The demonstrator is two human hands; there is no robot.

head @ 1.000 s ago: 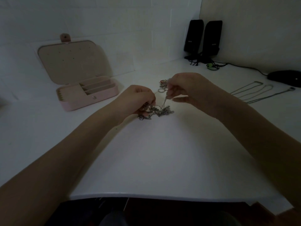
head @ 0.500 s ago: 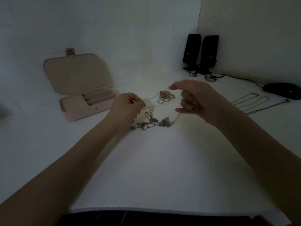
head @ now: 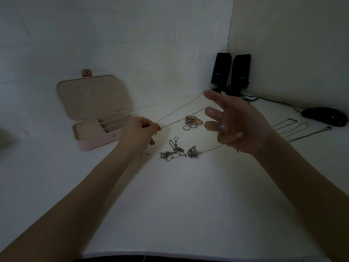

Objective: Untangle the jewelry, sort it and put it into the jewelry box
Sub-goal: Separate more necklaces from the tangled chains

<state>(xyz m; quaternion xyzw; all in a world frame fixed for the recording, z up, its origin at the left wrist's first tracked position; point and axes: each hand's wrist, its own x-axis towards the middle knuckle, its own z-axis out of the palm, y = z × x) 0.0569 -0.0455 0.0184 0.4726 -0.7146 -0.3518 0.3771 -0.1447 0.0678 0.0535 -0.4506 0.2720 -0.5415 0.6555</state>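
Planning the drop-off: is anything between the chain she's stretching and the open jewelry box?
Nothing visible blocks it. The chain runs from the left hand to the spread fingers of the right hand. The jewelry box sits open just left of the left hand, bare table between. One end still trails into the tangle.

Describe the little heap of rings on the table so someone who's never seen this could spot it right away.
Start at the open pink jewelry box at the left of the white table. Look right, past the left hand, to the small heap of metal rings. Unlike the tangled silver chains nearer the person, it is all round loops, some gold and pinkish.
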